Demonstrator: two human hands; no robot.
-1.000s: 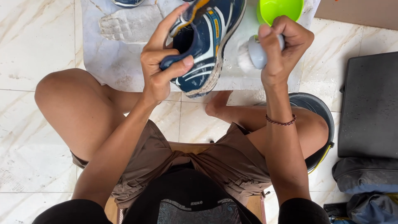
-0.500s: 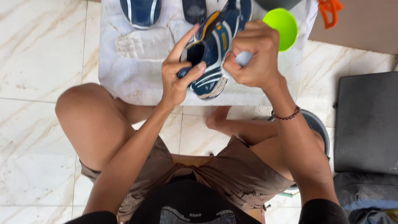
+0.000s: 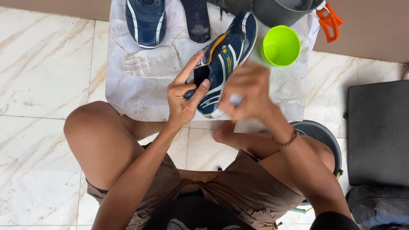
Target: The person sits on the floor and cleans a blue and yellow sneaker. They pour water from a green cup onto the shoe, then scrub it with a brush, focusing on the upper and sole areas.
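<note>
Head view: a seated person holds a sports shoe over a wet white cloth on the marble floor.

The white cloth (image 3: 145,91) bears a second navy shoe (image 3: 146,21), a dark insole (image 3: 197,19) and a lime-green plastic cup (image 3: 280,46). The left hand (image 3: 184,100) is closed around the navy, white and yellow sports shoe (image 3: 225,59). The right hand (image 3: 249,91), blurred, is curled around a small pale object (image 3: 235,99) just beside that shoe.
</note>
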